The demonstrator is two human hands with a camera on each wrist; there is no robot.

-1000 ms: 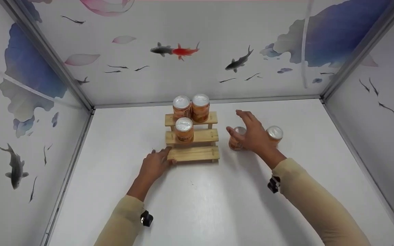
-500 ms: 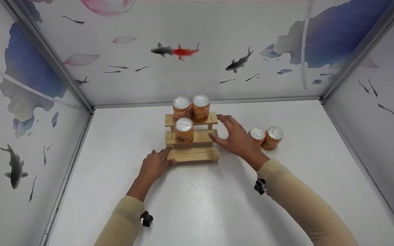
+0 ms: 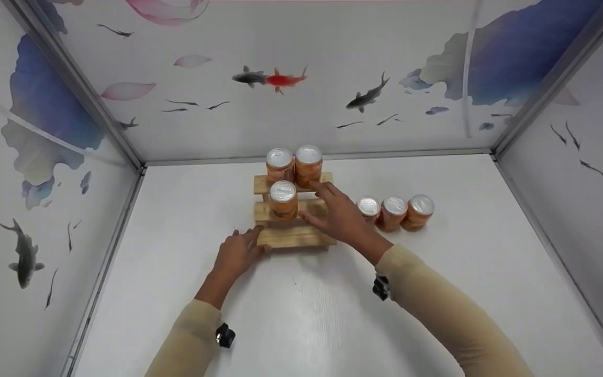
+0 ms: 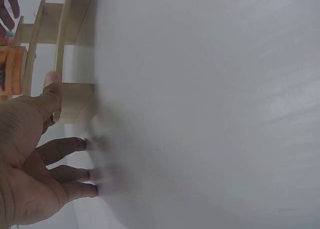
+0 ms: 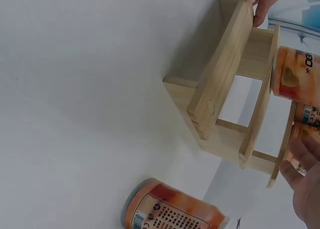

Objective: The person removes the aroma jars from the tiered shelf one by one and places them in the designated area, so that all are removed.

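Observation:
A three-step wooden rack (image 3: pixel 293 238) stands on the white table. Two orange cans with silvery lids, a left one (image 3: pixel 279 166) and a right one (image 3: pixel 308 166), stand side by side on its top step. Another such can (image 3: pixel 283 201) is on the left of the middle step. My left hand (image 3: pixel 236 254) pinches the left end of the lowest step; in the left wrist view the thumb (image 4: pixel 51 81) lies on the board. My right hand (image 3: pixel 341 217) hovers over the rack's right side, fingers spread, close to the top right can. Whether it touches that can is unclear.
Three more orange cans, a left one (image 3: pixel 368 208), a middle one (image 3: pixel 393 212) and a right one (image 3: pixel 420 212), stand upright in a row on the table right of the rack. Printed panels (image 3: pixel 301 115) wall the table at the back and sides.
My right hand has moved left, from over the cans on the table to over the rack, uncovering the row of three. My left hand and the rack have stayed put.

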